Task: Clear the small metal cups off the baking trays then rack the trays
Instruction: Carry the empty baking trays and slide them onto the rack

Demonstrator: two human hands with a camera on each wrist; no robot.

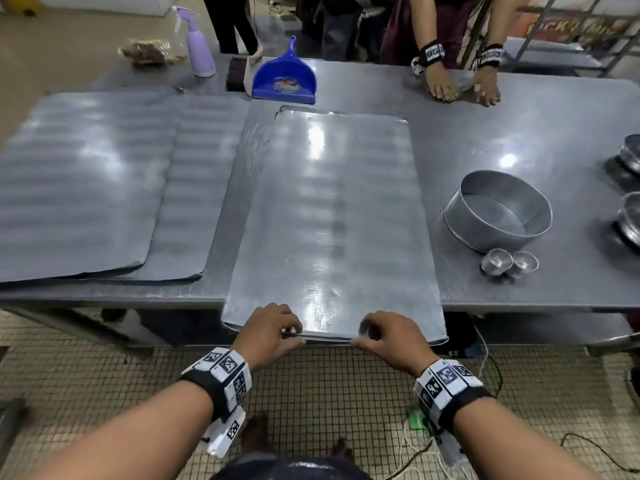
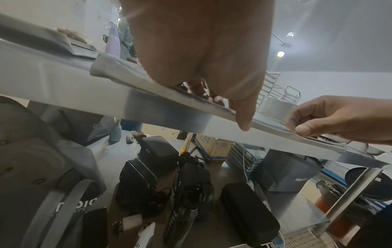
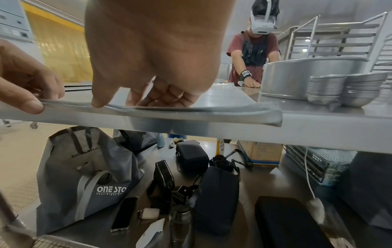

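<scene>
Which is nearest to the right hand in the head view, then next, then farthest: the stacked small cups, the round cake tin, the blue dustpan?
From the right hand gripping the tray's near edge:
1. Stacked small cups, to its right, near the table's front.
2. Round cake tin, just behind the cups.
3. Blue dustpan, far side of the table, to the left.

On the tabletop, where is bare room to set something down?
Bare steel lies between the centre tray and the round tin, and beyond the tin toward the other person's hands. The left side is crowded with overlapping trays; stacked cups border the tin.
</scene>
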